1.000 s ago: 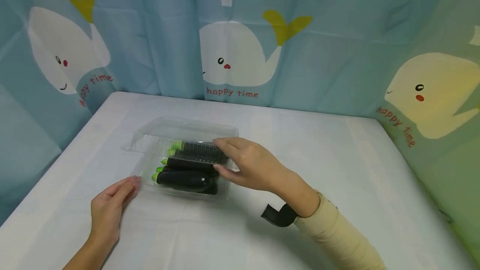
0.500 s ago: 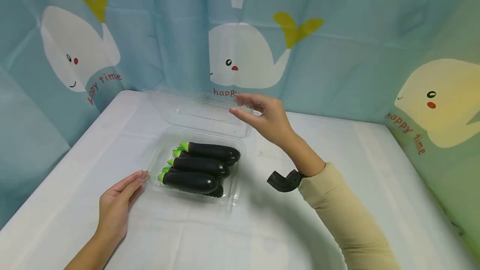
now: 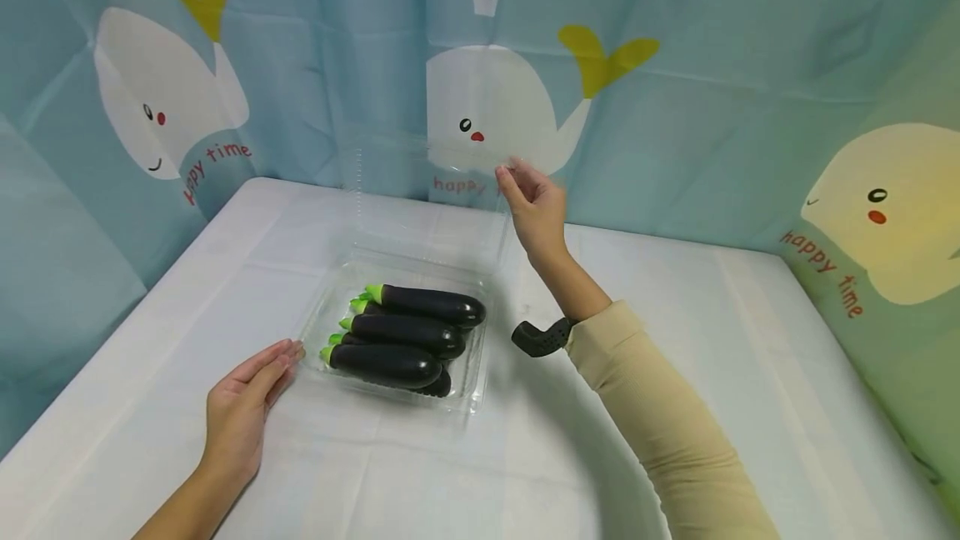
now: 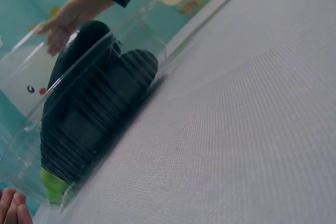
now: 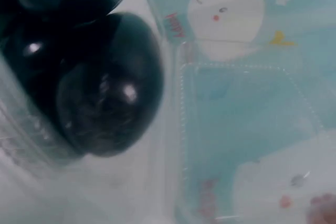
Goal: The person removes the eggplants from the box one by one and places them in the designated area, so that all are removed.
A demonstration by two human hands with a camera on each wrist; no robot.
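A clear plastic clamshell box (image 3: 472, 369) stands on the table with several dark eggplants (image 3: 386, 365) in it, green stem ends to the left. Its transparent lid (image 3: 427, 227) is swung up at the far side. My right hand (image 3: 542, 211) pinches the lid's free edge near its right corner, against the curtain. At the box's left rim, my left hand (image 3: 242, 411) holds the edge between thumb and fingers. Ribbed side walls cover the eggplants (image 4: 84, 114) in the left wrist view, where only fingertips (image 4: 13, 208) show. The right wrist view has rounded eggplant ends (image 5: 115, 87) close up.
A white cloth covers the table (image 3: 675, 407). Behind it hangs a blue curtain (image 3: 697, 107) printed with whales, which also runs down both sides. A black curved piece (image 3: 540, 338) sits at the right sleeve's cuff (image 3: 592, 336).
The right hand has moved up and away, raising the lid from low over the eggplants to upright. The eggplants now show uncovered. The left hand stays at the box's left rim.
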